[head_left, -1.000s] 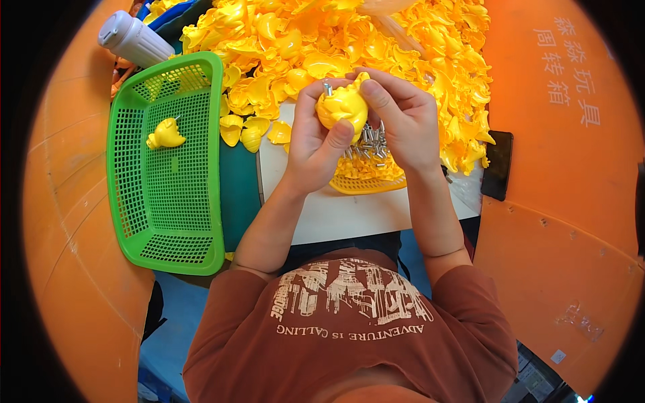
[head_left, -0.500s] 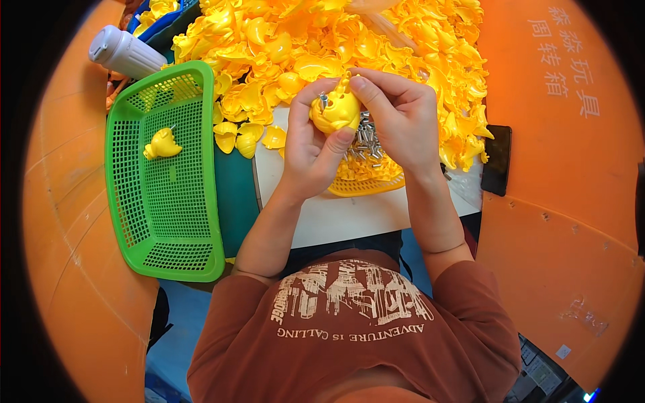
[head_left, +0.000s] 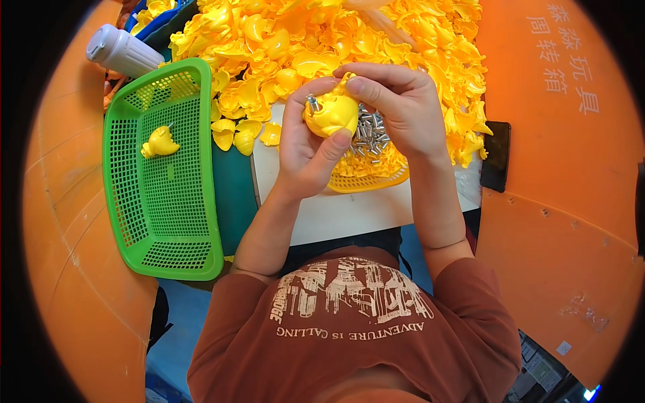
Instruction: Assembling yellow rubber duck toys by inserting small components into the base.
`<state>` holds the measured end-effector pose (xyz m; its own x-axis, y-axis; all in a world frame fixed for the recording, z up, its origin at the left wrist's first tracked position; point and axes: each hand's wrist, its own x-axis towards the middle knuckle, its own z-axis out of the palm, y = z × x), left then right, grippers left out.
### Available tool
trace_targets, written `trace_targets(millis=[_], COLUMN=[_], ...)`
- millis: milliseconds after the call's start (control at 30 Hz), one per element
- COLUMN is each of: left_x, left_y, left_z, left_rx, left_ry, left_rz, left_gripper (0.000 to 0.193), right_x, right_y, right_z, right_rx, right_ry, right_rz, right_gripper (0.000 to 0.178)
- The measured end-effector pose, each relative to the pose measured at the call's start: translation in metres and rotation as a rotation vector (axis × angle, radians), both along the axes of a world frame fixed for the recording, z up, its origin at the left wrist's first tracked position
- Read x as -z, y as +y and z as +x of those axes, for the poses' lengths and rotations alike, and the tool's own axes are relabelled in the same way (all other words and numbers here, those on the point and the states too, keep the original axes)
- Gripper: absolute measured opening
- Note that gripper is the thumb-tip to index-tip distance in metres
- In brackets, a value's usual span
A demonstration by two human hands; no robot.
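A rounded yellow plastic toy body (head_left: 330, 115) is held up over the work surface. My left hand (head_left: 306, 151) is closed around it from the left and below, thumb on its near side. With thumb and fingers, my right hand (head_left: 403, 101) pinches a small yellow piece (head_left: 349, 79) at the toy's upper right; whether that piece is joined to it I cannot tell. A small silver metal part (head_left: 312, 103) sticks out of the toy's upper left. Beneath my hands lies a yellow basket (head_left: 369, 183) with short silver metal cylinders (head_left: 369, 134) and small yellow pieces.
To the left stands a green mesh basket (head_left: 213, 201) with one assembled yellow toy (head_left: 160, 142) in it. A large heap of yellow plastic shells (head_left: 269, 47) covers the far side. A pale bottle (head_left: 124, 50) lies at the far left, a dark phone (head_left: 496, 156) at the right.
Both hands have shifted slightly, the toy turning and moving a little left and down between them. My grip stays the same. The whole view has moved slightly.
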<state>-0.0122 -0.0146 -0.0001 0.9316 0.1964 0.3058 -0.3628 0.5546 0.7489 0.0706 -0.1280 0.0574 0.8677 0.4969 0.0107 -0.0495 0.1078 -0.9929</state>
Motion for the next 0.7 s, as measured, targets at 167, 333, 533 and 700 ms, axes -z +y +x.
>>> trace_targets(millis=[167,333,533,700], left_x=[0.000,0.001,0.006,0.008], left_y=[0.002,-0.003,-0.007,-0.008], left_z=[-0.001,0.001,0.004,0.007], left_rx=[0.047,0.027,-0.074,-0.166], left_ry=[0.025,-0.011,-0.073,-0.100], left_rz=[-0.013,-0.033,0.060,0.174], left_gripper=[0.056,0.056,0.057,0.057], right_x=[0.008,0.002,0.005,0.006], right_y=[-0.004,-0.001,0.006,0.009], right_z=[0.011,0.000,-0.013,-0.013], right_rx=[-0.095,0.021,0.198,0.207], right_ry=[0.115,-0.052,-0.317,-0.409], right_rz=[0.083,0.015,-0.001,-0.033], right_gripper=[0.017,0.014,0.010,0.009])
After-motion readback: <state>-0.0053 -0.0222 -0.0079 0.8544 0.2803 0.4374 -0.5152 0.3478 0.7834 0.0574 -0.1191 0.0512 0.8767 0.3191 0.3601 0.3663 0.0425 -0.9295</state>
